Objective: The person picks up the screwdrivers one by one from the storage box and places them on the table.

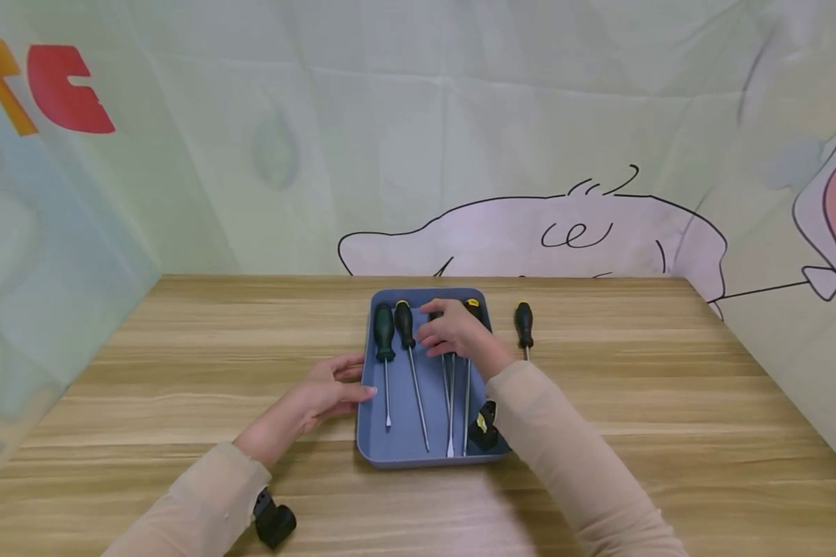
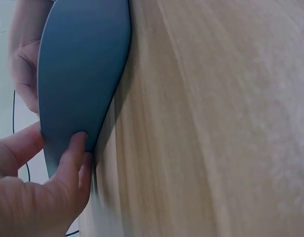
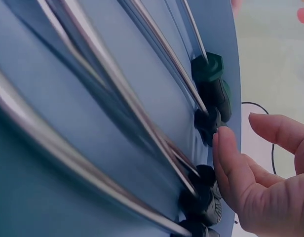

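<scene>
A blue-grey tray (image 1: 406, 422) holds several screwdrivers, their handles toward the far end. My left hand (image 1: 330, 391) grips the tray's left wall, thumb at the rim and fingers against the outer side, as the left wrist view confirms on the wall (image 2: 83, 74). Over the handles on the tray's right half hovers my right hand (image 1: 453, 326), fingers loosely extended and holding nothing. It partly hides those handles. Left of it lie a black-handled screwdriver (image 1: 404, 321) and a green-handled screwdriver (image 1: 384, 333). In the right wrist view, the fingertips (image 3: 226, 140) are close beside the black handles.
Another black-handled screwdriver (image 1: 524, 323) lies on the wooden table (image 1: 216, 371) to the right of the tray, its shaft partly behind the right forearm. A printed cloth backdrop (image 1: 404, 139) stands along the table's far edge.
</scene>
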### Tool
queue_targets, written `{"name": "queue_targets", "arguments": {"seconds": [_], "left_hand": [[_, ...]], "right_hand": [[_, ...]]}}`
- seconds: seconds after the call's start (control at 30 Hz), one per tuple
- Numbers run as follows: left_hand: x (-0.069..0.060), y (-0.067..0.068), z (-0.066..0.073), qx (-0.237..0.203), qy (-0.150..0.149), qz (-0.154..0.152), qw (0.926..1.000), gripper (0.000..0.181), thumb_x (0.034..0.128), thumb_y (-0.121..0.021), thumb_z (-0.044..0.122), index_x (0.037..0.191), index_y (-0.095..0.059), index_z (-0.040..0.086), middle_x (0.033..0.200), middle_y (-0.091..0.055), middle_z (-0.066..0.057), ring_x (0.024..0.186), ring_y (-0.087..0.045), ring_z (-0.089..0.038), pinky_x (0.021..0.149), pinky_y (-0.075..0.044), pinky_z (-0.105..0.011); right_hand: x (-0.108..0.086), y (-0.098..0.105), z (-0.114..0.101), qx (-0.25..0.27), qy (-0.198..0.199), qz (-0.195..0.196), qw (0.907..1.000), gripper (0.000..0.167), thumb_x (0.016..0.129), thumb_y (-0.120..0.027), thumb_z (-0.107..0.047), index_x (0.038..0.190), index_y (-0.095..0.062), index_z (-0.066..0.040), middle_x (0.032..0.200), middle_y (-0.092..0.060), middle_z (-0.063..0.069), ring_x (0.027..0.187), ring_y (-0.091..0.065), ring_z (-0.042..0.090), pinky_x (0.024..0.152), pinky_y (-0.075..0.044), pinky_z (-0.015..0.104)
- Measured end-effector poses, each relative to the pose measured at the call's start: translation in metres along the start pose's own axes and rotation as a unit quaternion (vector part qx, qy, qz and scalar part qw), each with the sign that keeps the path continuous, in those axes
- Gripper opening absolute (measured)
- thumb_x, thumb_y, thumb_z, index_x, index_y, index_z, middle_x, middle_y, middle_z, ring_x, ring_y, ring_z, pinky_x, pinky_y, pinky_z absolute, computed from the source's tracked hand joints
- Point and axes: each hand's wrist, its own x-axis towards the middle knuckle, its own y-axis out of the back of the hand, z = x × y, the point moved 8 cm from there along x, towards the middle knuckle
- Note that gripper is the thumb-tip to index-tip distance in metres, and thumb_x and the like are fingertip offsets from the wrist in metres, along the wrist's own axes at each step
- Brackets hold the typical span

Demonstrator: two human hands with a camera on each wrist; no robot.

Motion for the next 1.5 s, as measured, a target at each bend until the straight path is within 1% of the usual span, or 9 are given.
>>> {"name": "queue_targets", "arguments": {"seconds": [0.23,0.4,0.5,0.63,0.97,1.13,1.27,1.37,1.5], "left_hand": [[0.001,-0.001,0.0,-0.01,-0.002,-0.007,0.9999,0.066,0.084,-0.065,-0.002,0.141,-0.032,-0.002,0.139,-0.036,-0.028,0.106,-0.056,-0.028,0.09,-0.05,-0.04],[0.001,0.0,-0.001,-0.009,-0.003,-0.006,0.9999,0.066,0.0841,-0.065,-0.001,0.141,-0.032,-0.002,0.138,-0.037,-0.028,0.106,-0.056,-0.028,0.09,-0.05,-0.04],[0.0,0.0,-0.001,-0.007,-0.001,-0.005,1.0,0.066,0.0845,-0.065,-0.001,0.141,-0.032,-0.002,0.138,-0.037,-0.028,0.106,-0.056,-0.028,0.091,-0.049,-0.04],[0.0,0.0,0.0,-0.005,0.002,-0.002,1.0,0.065,0.085,-0.065,0.0,0.141,-0.032,-0.001,0.139,-0.037,-0.027,0.106,-0.056,-0.027,0.091,-0.049,-0.04],[0.001,0.001,-0.001,-0.001,-0.002,-0.003,1.0,0.065,0.0852,-0.064,0.0,0.141,-0.032,-0.002,0.138,-0.037,-0.028,0.108,-0.056,-0.029,0.09,-0.05,-0.039],[0.001,0.001,-0.001,-0.01,0.003,-0.002,0.9999,0.066,0.0846,-0.065,-0.001,0.141,-0.032,-0.002,0.138,-0.037,-0.028,0.105,-0.057,-0.027,0.089,-0.051,-0.038],[0.0,0.0,-0.001,-0.013,0.003,-0.003,0.9999,0.065,0.0847,-0.065,-0.002,0.141,-0.032,-0.002,0.138,-0.037,-0.028,0.104,-0.058,-0.026,0.089,-0.051,-0.038],[0.0,0.0,-0.001,-0.012,0.0,-0.004,0.9999,0.065,0.0849,-0.064,-0.002,0.141,-0.032,-0.003,0.138,-0.037,-0.028,0.105,-0.057,-0.027,0.089,-0.05,-0.038],[0.001,0.0,-0.001,-0.009,-0.003,-0.005,0.9999,0.066,0.0846,-0.065,-0.002,0.141,-0.032,-0.003,0.138,-0.037,-0.029,0.106,-0.057,-0.028,0.089,-0.05,-0.039]], "right_hand": [[0.002,-0.008,0.0,-0.003,-0.002,0.004,1.0,0.059,0.08,-0.064,0.008,0.135,-0.045,-0.004,0.085,-0.059,0.012,0.069,-0.057,0.019,0.061,-0.057,0.031],[0.004,-0.01,0.001,-0.015,0.004,0.013,0.9998,0.059,0.08,-0.064,0.009,0.134,-0.046,-0.003,0.089,-0.057,0.012,0.067,-0.055,0.019,0.062,-0.057,0.032],[0.004,-0.012,0.0,-0.053,0.024,0.024,0.9981,0.059,0.079,-0.066,0.008,0.133,-0.046,-0.003,0.091,-0.055,0.014,0.067,-0.055,0.019,0.062,-0.057,0.031],[0.003,-0.014,-0.001,-0.114,0.047,0.044,0.9914,0.058,0.079,-0.068,0.006,0.132,-0.047,-0.003,0.094,-0.056,0.016,0.068,-0.06,0.02,0.061,-0.057,0.028],[0.007,-0.02,0.0,-0.168,0.05,0.067,0.9823,0.064,0.075,-0.071,0.005,0.134,-0.047,-0.004,0.097,-0.06,0.017,0.06,-0.061,0.019,0.054,-0.056,0.026],[0.007,-0.025,0.0,-0.176,0.061,0.072,0.9798,0.07,0.073,-0.072,0.007,0.137,-0.044,-0.002,0.112,-0.058,0.021,0.058,-0.061,0.02,0.053,-0.055,0.026],[0.008,-0.028,0.0,-0.183,0.069,0.075,0.9778,0.074,0.071,-0.073,0.009,0.138,-0.042,-0.001,0.125,-0.053,0.022,0.062,-0.061,0.02,0.052,-0.055,0.025],[0.008,-0.029,0.0,-0.192,0.071,0.08,0.9756,0.076,0.071,-0.074,0.009,0.138,-0.042,-0.001,0.128,-0.051,0.022,0.063,-0.062,0.02,0.052,-0.055,0.024],[0.01,-0.03,0.002,-0.188,0.062,0.081,0.9769,0.08,0.07,-0.073,0.01,0.14,-0.039,-0.002,0.127,-0.051,0.023,0.06,-0.063,0.02,0.051,-0.055,0.025]]}}
